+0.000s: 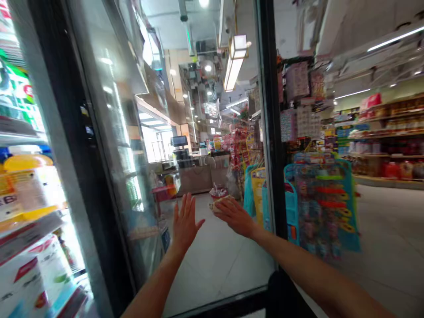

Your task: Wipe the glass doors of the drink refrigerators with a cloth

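Observation:
Before me is a glass door (205,269) in a black frame (269,115). My left hand (186,226) is flat against or just in front of the pane, its fingers stretched upward, the thumb out to the side and nothing held. To its right, my right hand (236,217) lies over a pale, crumpled cloth (214,206) at the glass. Only the cloth's edge shows past the fingers; the rest is hidden under the hand.
Lit shelves with yellow-capped bottles (28,163) and cartons (43,269) stand close on the left. Through the glass appear a checkout counter (198,174) and a monitor (179,141). On the right are a turquoise display rack (351,207) and stocked shelves (391,137).

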`<state>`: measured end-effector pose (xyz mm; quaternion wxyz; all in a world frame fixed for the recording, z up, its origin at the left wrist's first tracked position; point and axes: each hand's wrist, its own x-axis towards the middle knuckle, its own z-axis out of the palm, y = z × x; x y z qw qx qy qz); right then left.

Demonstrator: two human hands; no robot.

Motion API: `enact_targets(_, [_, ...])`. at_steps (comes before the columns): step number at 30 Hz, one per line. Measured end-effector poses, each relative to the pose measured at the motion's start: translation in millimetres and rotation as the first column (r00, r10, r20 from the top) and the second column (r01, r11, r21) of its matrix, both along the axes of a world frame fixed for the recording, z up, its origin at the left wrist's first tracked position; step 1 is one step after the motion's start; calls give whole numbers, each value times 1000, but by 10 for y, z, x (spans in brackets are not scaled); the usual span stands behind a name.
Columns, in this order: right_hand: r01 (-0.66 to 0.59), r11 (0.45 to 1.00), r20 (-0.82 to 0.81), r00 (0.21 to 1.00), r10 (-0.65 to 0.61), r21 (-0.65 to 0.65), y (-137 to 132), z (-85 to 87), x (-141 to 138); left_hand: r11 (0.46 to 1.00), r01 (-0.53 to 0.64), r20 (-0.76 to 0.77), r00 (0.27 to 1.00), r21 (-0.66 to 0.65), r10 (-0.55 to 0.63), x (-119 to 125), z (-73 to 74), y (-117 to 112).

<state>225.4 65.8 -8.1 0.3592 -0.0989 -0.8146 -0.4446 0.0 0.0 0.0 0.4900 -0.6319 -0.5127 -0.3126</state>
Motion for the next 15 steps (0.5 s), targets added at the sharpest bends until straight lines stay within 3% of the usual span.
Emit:
enact_targets(2, [85, 992, -256, 961, -107, -95, 32, 347, -21, 1000, -4, 33, 999, -23, 5, -25, -15, 8])
enact_targets(4, [130, 979, -388, 903, -183, -159, 55, 541, -39, 999, -8, 52, 999, -35, 10, -43, -33, 11])
enact_targets(6, [155, 970, -444, 867, -225, -187, 56, 532, -49, 1000, -15, 57, 998, -26, 16, -52, -57, 6])
enact_targets(9, [98, 994, -164, 981, -105, -52, 38, 365, -34, 999, -38, 40, 998, -21, 39, -49, -111, -11])
enact_targets(11, [60, 998, -37, 998, -60, -10, 40, 369, -20, 998, -59, 35, 998, -27, 60, -41, -149, -19])
enact_targets(13, [104, 992, -178, 977, -116, -75, 54, 501, -24, 996, -76, 51, 996, -50, 79, -32, -177, -22])
enact_targets(15, [149, 971, -379, 901, -210, -185, 68, 636, -49, 993, -80, 77, 993, -91, 87, -23, -188, -20])
